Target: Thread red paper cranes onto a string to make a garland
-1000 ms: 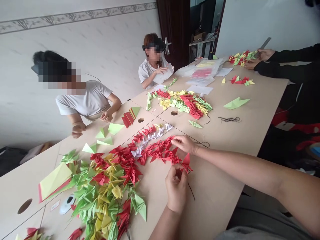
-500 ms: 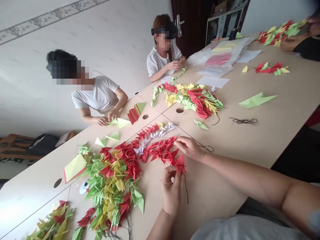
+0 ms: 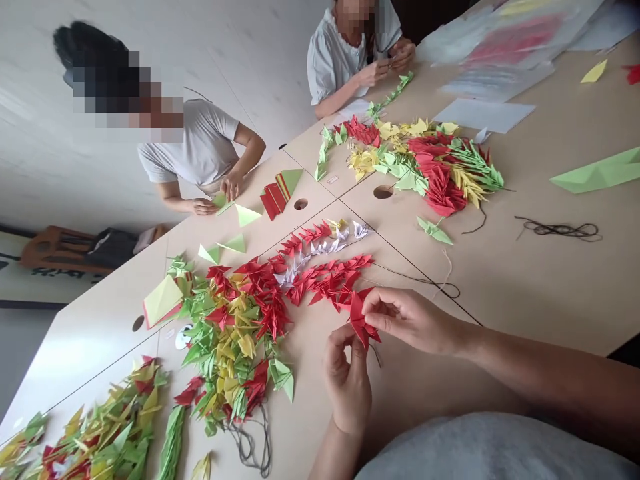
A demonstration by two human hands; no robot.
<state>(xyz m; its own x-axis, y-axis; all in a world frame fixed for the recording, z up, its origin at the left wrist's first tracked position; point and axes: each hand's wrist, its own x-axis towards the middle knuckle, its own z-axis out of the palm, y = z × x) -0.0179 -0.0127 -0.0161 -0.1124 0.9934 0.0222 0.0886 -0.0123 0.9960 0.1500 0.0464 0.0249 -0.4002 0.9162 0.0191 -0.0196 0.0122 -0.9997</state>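
Note:
A folded red paper crane (image 3: 359,317) is between my two hands, at the near end of a string of red cranes (image 3: 325,280). From below, my left hand (image 3: 349,380) pinches its lower part between thumb and fingers. My right hand (image 3: 413,320) comes from the right, fingertips closed on the crane's right side. A short piece of dark thread (image 3: 376,359) hangs below it. White cranes (image 3: 325,248) lie in a row just behind. To the left is a heap of green, yellow and red cranes (image 3: 227,353).
Two people sit across the table (image 3: 500,287), their hands on paper. More crane strings (image 3: 440,167) lie at the back, beside a coiled dark cord (image 3: 563,229). A green folded paper (image 3: 597,172) is at right. Another crane heap (image 3: 115,420) fills the near left. The table has round holes (image 3: 383,192).
My right hand has moved down and nearer, from the far end of the red string to the crane held by my left hand. The camera view has shifted closer.

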